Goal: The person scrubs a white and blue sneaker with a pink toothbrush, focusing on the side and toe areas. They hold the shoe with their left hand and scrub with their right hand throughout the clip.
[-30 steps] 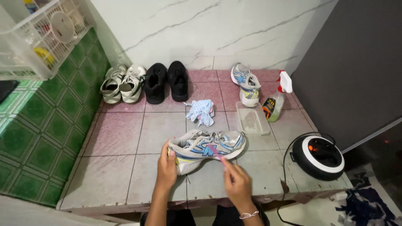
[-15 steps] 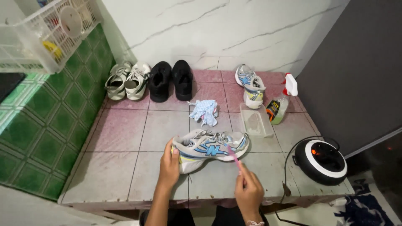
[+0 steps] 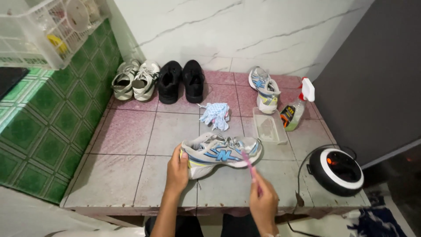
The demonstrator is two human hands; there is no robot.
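Head view, looking down on a pink tiled platform. Lying near its front edge, a grey-and-blue sneaker, tilted on its side. Left hand clamped round the heel end; right hand just in front of the toe, clenched on a pink toothbrush with its head touching the toe. Behind the sneaker, against the wall: black shoes, pale sneakers, the matching sneaker. Right of it, a round black-and-white device. Between, a clear tray, spray bottle, crumpled cloth.
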